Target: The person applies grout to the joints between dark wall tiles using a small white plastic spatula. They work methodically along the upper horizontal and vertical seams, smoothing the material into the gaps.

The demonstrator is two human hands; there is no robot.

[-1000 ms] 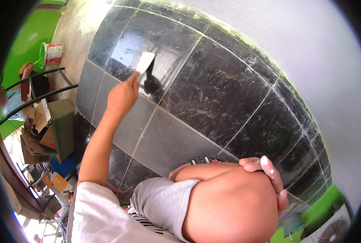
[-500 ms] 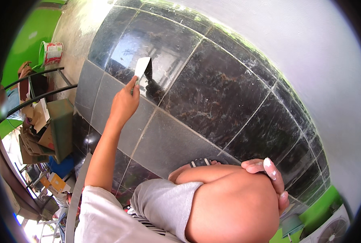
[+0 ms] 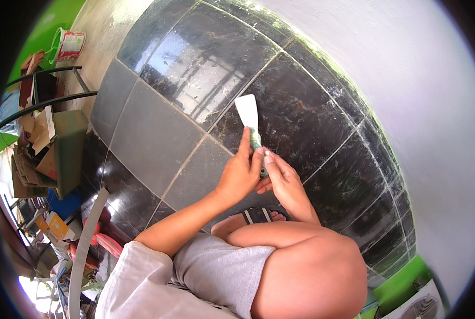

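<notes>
A putty knife (image 3: 247, 111) with a wide pale blade and a greenish handle is held above the dark floor tiles, its blade pointing away from me. My left hand (image 3: 240, 171) is closed round the handle, the index finger stretched along it toward the blade. From the right, my right hand (image 3: 285, 181) meets the lower end of the handle, fingers bent and pinched against it. A whitish smear shows on one of its fingertips. Part of the handle is hidden by the fingers.
Glossy black tiles (image 3: 296, 117) run up to a white wall (image 3: 407, 106). My bent knee (image 3: 317, 271) and sandalled foot (image 3: 258, 215) are close below my hands. At left lie cardboard boxes (image 3: 40, 159), a dark metal frame (image 3: 51, 103) and a paint bucket (image 3: 69, 45). An outdoor fan unit (image 3: 421, 308) stands lower right.
My left hand has drawn the putty knife rightward and nearer to me. My right hand has left the knee and come to the knife's handle.
</notes>
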